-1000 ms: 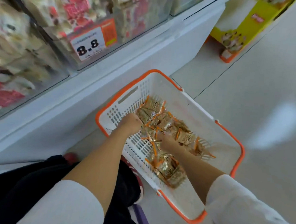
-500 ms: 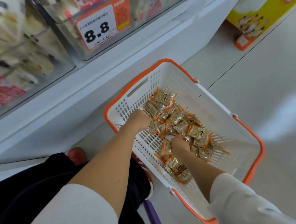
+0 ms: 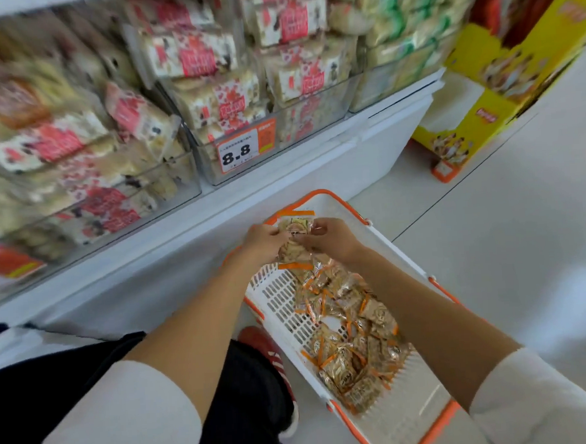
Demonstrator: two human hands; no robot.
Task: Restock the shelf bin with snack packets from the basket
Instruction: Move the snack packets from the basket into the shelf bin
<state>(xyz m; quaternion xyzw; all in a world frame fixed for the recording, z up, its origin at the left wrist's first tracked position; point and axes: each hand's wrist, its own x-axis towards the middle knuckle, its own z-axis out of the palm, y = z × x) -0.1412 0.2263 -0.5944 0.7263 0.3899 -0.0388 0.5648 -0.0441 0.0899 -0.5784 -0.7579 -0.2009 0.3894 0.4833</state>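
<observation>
Head view: stacked snack packets (image 3: 294, 237) are pinched by left hand (image 3: 263, 240) and right hand (image 3: 334, 239) above the basket (image 3: 279, 298), seemingly squared up for shelving.

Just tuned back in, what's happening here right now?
Both hands are up over the far end of the basket: the left hand and right hand hold a few snack packets between them. Many more packets lie in the basket on the floor. The held ones are not yet in a shelf bin.
</observation>
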